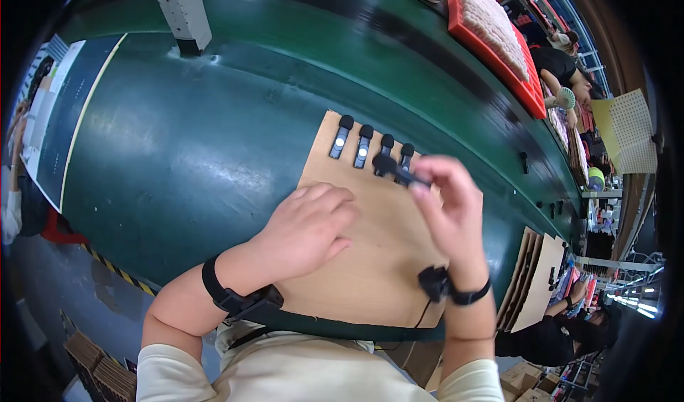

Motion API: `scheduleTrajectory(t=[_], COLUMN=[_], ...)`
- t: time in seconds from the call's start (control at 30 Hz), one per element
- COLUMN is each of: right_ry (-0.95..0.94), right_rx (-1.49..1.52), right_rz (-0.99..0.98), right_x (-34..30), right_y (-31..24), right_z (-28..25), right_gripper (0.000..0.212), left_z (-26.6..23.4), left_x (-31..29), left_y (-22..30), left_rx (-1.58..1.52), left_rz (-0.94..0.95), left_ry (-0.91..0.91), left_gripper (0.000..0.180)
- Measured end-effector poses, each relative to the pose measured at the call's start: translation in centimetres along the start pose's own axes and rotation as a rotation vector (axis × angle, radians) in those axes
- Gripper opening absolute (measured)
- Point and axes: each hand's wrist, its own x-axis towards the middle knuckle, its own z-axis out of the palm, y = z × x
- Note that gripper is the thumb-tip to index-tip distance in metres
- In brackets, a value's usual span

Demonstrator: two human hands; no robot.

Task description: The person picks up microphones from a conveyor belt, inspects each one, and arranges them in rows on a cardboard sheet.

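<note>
Left hand [308, 230] lies loosely curled, knuckles up, flat on the brown cardboard sheet [370, 259] — gripping nothing. The sheet sits on the green worktop [178, 160]. At 12 o'clock from that hand, along the sheet's far edge, a row of small black clips [340, 137] with light centres. Right hand [445, 202] at 3 o'clock from the left — fingertips pinched on one more black clip [390, 168], held just beside the row's right end. Red tray [491, 39] at 1 o'clock, well apart.

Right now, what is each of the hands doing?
Left hand: loosely curled, palm down on the cardboard sheet, holding nothing visible.
Right hand: fingertips pinched on a small black clip.
</note>
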Motion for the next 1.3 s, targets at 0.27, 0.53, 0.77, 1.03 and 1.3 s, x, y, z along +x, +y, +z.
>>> scheduleTrajectory(t=[0.27,0.53,0.77,1.03,1.3], right_ry=[0.094,0.160,0.137,0.143,0.131], right_rx=[0.324,0.352,0.240,0.153,0.114], right_rz=[0.116,-0.019,-0.106,-0.204,-0.191], right_x=[-7.7,-9.2,-9.3,-9.0,-8.8], right_y=[-0.7,0.6,1.2,1.5,1.3], right_z=[3.2,4.3,4.0,3.6,3.7], right_gripper=[0.024,0.026,0.030,0.032,0.033], left_z=[-0.9,0.1,0.7,0.4,0.5], left_x=[1.0,0.5,0.6,0.6,0.6], left_y=[1.6,1.8,1.7,1.8,2.1], left_rx=[-0.397,-0.429,-0.419,-0.483,-0.403], left_rz=[0.131,0.209,0.287,0.151,0.199], left_ry=[0.171,0.189,0.207,0.129,0.162], left_gripper=[0.034,0.027,0.026,0.030,0.029])
